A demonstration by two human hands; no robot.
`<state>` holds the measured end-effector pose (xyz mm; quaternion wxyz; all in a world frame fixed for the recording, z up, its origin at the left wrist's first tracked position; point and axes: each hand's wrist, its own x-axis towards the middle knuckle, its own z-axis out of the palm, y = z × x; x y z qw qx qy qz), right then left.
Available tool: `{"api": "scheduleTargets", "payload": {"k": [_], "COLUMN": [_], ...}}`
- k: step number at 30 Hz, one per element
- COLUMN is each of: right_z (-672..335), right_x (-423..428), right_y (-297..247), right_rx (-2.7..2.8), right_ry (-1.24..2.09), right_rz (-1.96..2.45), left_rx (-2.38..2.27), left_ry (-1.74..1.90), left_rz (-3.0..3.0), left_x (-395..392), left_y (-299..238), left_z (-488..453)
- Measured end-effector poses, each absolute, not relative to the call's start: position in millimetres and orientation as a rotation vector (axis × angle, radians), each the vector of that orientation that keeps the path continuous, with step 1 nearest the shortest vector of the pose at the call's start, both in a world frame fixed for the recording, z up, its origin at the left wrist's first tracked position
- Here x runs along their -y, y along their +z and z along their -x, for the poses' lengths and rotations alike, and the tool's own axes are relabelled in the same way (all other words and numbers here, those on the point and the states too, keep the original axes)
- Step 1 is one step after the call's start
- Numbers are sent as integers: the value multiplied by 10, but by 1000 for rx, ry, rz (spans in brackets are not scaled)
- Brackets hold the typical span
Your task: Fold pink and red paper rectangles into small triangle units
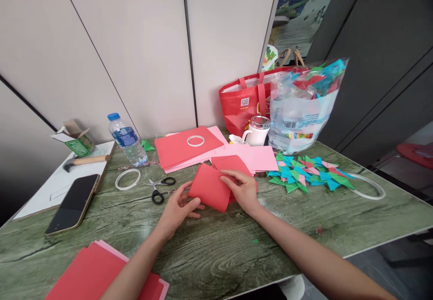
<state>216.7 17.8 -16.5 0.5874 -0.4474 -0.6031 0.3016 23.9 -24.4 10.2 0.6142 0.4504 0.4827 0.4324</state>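
A square-looking piece of red paper (209, 189) is held slightly raised above the table, its surface bent. At its left edge my left hand (179, 207) grips it, thumb in front and fingers behind. My right hand (242, 191) pinches its upper right edge between thumb and fingers. More red paper pieces (233, 161) lie just behind, partly hidden by the held piece and my right hand. Open scissors (157, 196) with black handles rest left of the paper. Beyond are pink paper pieces (265, 158) and a stack of larger red sheets (179, 151).
Folded colourful paper pieces (304, 173) and a white ring (380, 191) lie right. Behind stand a white mug (257, 133), red bag (233, 106) and plastic bag (297, 124). Leftward are a bottle (126, 140), tape roll (117, 182), phone (72, 203) and hammer (88, 160). Red sheets (84, 273) lie near.
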Motion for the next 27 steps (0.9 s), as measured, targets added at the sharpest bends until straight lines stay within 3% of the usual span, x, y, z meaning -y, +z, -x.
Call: {"api": "scheduleTargets", "payload": {"k": [27], "right_z": [-2119], "right_x": [-119], "right_y": [-151], "right_rx": [1537], "right_ry": [754], "right_rz": [952], "left_rx": [-1134], "left_ry": [1060], "left_rz": [-1403], "left_x": [238], "left_y": [-7], "left_z": [-239]}}
